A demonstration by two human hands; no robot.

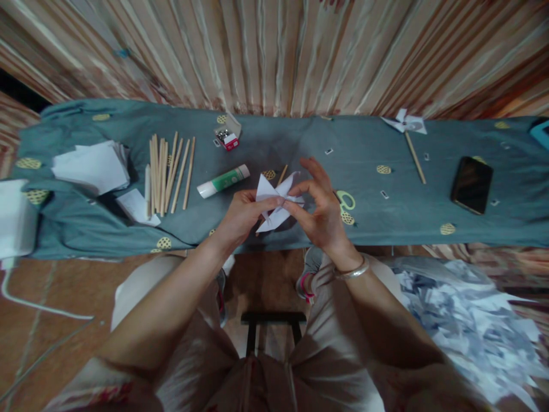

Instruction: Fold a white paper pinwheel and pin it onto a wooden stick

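Observation:
Both my hands hold a white folded paper pinwheel (pixel 274 201) just above the near edge of the cloth-covered table (pixel 300 143). My left hand (pixel 240 214) pinches its left side with closed fingers. My right hand (pixel 319 212) pinches the centre with thumb and forefinger, the other fingers raised. A wooden stick (pixel 282 173) pokes out behind the paper. A glue stick (pixel 223 181) lies just to the left and green-handled scissors (pixel 346 201) sit by my right hand.
Several wooden sticks (pixel 169 173) and a stack of white paper (pixel 92 167) lie at the left. A small red box of pins (pixel 228 137) sits at the back. A finished pinwheel on a stick (pixel 407 129) and a black phone (pixel 472 184) lie right. Paper scraps (pixel 472 326) cover the floor.

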